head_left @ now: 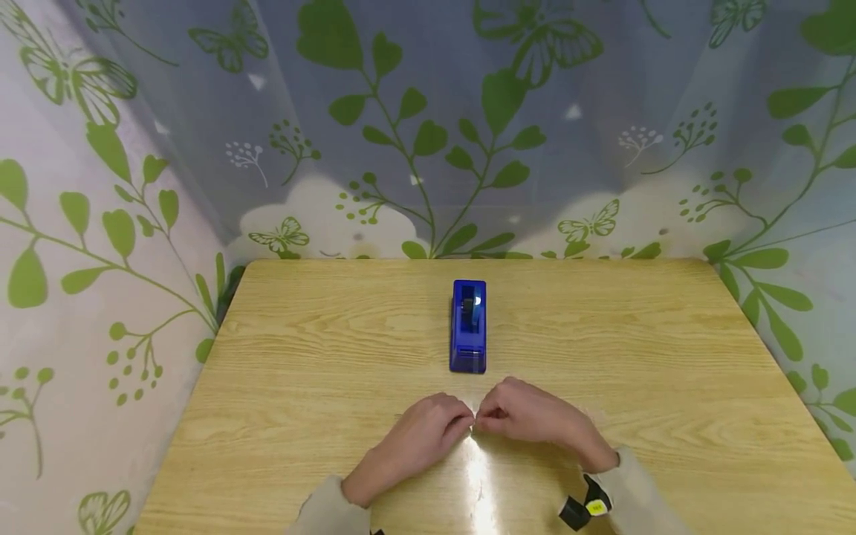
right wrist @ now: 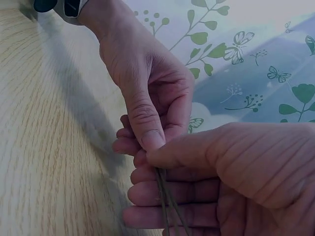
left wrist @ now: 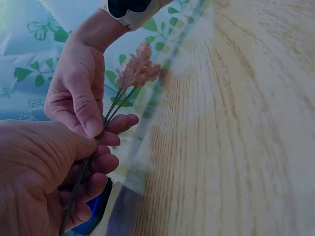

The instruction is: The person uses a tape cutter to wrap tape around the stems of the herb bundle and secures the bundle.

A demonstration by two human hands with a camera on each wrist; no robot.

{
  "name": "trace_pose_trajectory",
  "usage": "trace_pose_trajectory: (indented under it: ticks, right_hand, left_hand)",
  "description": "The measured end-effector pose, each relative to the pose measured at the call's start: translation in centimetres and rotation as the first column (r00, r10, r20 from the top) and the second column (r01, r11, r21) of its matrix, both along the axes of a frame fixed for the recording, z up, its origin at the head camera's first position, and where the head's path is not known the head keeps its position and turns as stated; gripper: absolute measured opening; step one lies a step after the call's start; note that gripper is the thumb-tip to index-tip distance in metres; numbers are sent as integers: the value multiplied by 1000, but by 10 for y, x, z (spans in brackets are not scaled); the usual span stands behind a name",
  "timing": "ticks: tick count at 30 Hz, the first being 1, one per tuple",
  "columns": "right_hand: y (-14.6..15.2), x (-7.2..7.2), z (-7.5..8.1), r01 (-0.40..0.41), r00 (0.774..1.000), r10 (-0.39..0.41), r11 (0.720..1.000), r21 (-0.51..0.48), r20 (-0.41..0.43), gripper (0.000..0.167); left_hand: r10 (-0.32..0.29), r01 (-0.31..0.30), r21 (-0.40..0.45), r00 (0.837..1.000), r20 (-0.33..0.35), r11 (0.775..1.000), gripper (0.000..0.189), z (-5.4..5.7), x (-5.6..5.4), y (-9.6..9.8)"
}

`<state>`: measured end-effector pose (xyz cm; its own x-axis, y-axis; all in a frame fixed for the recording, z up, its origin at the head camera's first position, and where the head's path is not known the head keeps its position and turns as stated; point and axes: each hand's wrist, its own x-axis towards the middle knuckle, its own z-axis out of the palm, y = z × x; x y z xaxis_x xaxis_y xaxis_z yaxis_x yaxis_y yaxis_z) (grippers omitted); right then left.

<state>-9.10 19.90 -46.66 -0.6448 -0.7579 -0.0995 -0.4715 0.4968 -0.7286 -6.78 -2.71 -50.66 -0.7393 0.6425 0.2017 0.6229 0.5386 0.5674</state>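
Over the front middle of the table, my left hand (head_left: 428, 431) and right hand (head_left: 535, 412) meet with their fingertips together. Thin dark stems (left wrist: 76, 189) run through both hands, pinched between thumb and fingers on each side. At one end of the stems, in the left wrist view, a fluffy pale pink flower head (left wrist: 139, 68) lies beside my right wrist. Several stem ends (right wrist: 170, 201) cross my right fingers in the right wrist view. A small bright spot shows between the fingertips; I cannot tell what it is. Just beyond my hands stands a blue tape dispenser (head_left: 468, 353).
The wood-grain table (head_left: 321, 334) is bounded at its back and sides by a curtain (head_left: 287, 148) printed with green leaves and butterflies. A black wrist device (head_left: 576, 513) sits at my right sleeve. Light glares on the tabletop below my hands.
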Motion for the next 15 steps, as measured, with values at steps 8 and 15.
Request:
trace_pose_trajectory:
  ticks: [8, 15]
  right_hand:
    - [-2, 0, -1, -13, 999, 13, 1000, 7, -45, 23]
    - [0, -1, 1, -3, 998, 5, 999, 37, -59, 17]
  left_hand:
    - [6, -5, 24, 1000, -28, 1000, 10, 1, 0, 0]
    - [9, -8, 28, 1000, -29, 1000, 10, 0, 0, 0]
